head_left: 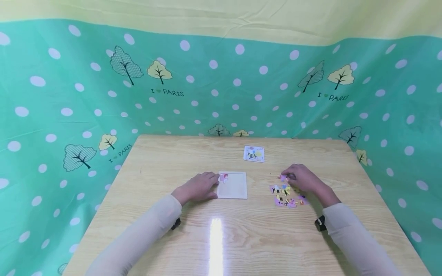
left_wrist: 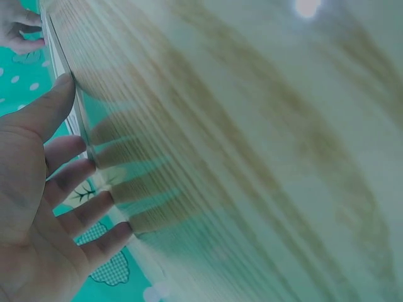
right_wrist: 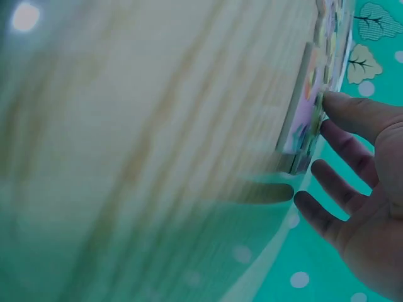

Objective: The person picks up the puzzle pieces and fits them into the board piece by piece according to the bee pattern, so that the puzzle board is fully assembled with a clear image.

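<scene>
One pink-patterned puzzle piece (head_left: 224, 177) sits in the far-left corner of the white-rimmed square tray (head_left: 235, 188), colourful flat pieces (head_left: 286, 190) lie unplaced at right, left hand (head_left: 199, 186) spread at tray's left edge, right hand (head_left: 305, 179) bent-fingered over pieces, grip unclear.

Left sleeve (head_left: 148, 227): long, pale off-white, plain; edge sits at the wrist, behind the left fingers (left_wrist: 70, 182), with soft creases farther back from them. Right sleeve (head_left: 357, 239): matching pale cloth, plain surface, edge likewise at the wrist behind the right fingers (right_wrist: 352, 152). Left wrist device (head_left: 176, 223): small, black, set back from the fingers, partly hidden by the sleeve. Right wrist device (head_left: 320, 224): black, compact, more exposed; finer detail unreadable. Fingers on both sides: bare.
</scene>
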Demonstrator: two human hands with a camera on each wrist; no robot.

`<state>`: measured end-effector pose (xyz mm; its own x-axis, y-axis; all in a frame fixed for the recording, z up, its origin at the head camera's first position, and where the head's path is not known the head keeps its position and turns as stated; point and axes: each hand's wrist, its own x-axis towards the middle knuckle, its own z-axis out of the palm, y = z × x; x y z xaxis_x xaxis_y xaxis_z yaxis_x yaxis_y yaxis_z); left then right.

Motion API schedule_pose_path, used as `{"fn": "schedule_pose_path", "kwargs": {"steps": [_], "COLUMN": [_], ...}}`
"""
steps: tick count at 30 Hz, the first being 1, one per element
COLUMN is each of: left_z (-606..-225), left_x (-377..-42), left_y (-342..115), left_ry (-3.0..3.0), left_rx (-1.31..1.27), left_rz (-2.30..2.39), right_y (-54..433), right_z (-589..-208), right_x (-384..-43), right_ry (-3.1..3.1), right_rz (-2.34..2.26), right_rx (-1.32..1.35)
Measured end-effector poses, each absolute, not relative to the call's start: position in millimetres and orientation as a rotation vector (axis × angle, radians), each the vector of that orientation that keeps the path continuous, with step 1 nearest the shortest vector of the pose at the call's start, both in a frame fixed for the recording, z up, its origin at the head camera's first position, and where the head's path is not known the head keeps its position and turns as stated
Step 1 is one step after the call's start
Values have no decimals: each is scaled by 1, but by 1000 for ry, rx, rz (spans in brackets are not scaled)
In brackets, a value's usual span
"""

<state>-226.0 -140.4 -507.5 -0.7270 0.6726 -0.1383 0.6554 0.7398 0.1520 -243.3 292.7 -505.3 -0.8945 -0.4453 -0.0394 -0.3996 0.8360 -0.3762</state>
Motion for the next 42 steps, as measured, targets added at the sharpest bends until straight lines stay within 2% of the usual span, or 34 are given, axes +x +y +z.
{"fn": "schedule_pose_path", "kwargs": {"steps": [13, 21, 33, 42], "left_z": [-505, -501, -505, -504], "left_x": [-226, -225, -226, -225], "left_y": [-140, -138, -137, -138], "left_ry": [2742, 2742, 2748, 2750], "left_rx": [1051, 1045, 1032, 1045], "left_rz": [124, 153, 134, 127], "right_y": [292, 287, 242, 201], "right_z": [-503, -496, -489, -490], "right_x": [-247, -248, -246, -251], "right_ry": [2915, 2899, 2861, 2837], "right_rz": [-431, -519, -630, -601], "right_rx": [-740, -730, -783, -936]}}
